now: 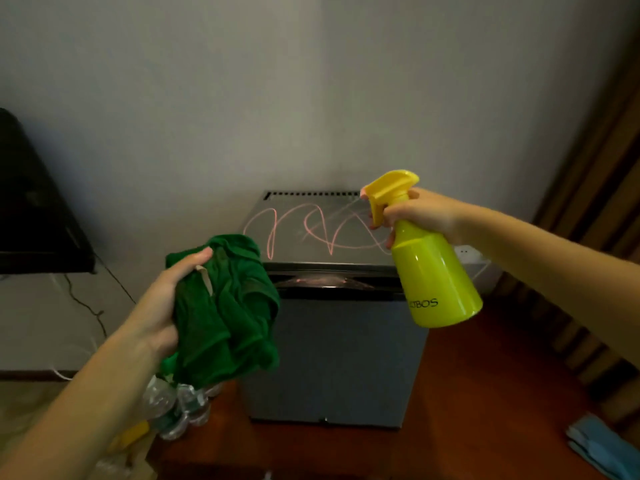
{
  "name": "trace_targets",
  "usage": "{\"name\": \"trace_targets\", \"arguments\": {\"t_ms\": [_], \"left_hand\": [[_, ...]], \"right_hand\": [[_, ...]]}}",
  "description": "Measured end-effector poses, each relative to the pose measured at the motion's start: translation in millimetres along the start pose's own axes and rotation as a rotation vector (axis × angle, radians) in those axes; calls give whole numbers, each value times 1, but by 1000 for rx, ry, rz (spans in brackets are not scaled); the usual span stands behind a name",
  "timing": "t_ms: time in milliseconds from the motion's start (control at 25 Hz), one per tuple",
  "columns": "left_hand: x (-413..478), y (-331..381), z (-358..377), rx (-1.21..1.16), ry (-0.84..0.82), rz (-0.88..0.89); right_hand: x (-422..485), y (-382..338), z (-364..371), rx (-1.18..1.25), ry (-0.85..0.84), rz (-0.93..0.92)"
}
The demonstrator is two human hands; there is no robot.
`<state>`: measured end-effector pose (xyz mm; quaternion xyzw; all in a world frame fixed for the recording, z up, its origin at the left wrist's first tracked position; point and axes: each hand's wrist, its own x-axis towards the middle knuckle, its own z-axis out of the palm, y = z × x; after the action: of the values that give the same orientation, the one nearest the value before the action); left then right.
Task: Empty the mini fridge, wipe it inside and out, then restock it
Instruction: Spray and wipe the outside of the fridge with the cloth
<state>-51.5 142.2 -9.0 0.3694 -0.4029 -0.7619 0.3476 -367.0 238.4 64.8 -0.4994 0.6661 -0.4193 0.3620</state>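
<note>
mini fridge (332, 344) stands against the wall, below and between both hands | left hand (156, 306) grasps bunched green cloth (228, 306) before fridge's left edge | right hand (415, 213) grasps yellow spray bottle (436, 271) over fridge's right front corner | bottle lettering partly legible: "…BOS"

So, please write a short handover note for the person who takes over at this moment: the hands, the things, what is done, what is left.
Left hand grips a bunched green cloth.
Right hand holds the yellow spray bottle, nozzle over the fridge top.
Mini fridge stands on the floor and its door looks shut; pink scribbles mark its top.
Clear plastic bottles lie on the floor left of it.
Done: probably the emptying; the inside is hidden.
Left: wipe the top, finish the outside, restock.
</note>
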Motion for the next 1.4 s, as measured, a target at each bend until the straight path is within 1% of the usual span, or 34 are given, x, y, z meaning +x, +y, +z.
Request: {"name": "trace_targets", "arguments": {"t_ms": [120, 160, 240, 400, 480, 640, 720, 840, 960, 1080, 1240, 1400], "left_hand": [[9, 16, -10, -59, -3, 34], [12, 16, -10, -67, -3, 30], [19, 15, -7, -69, 8, 26], [32, 19, -1, -70, 12, 38], [39, 20, -1, -66, 21, 52], [45, 15, -6, -71, 42, 52], [45, 13, -10, -87, 58, 48], [39, 7, -11, -125, 88, 66], [30, -10, -7, -155, 93, 96], [21, -25, -4, -186, 109, 129], [14, -32, 0, -250, 142, 133], [10, -43, 13, -272, 115, 109]], "right_hand": [[16, 3, 10, -62, 53, 108], [16, 4, 9, -57, 70, 118], [13, 2, 1, -28, 91, 88], [-4, 0, -39, -28, 155, 30], [-14, 5, -55, -78, 213, 65], [-25, 25, -63, -129, 235, 141], [-29, 30, -63, -126, 206, 118], [-37, 36, -50, -125, 96, 66], [-45, 48, -10, -213, -30, 41], [-46, 58, 27, -206, -104, 37], [-37, 69, 41, -215, -102, 10], [-44, 87, 35, -183, -85, -53]]}}
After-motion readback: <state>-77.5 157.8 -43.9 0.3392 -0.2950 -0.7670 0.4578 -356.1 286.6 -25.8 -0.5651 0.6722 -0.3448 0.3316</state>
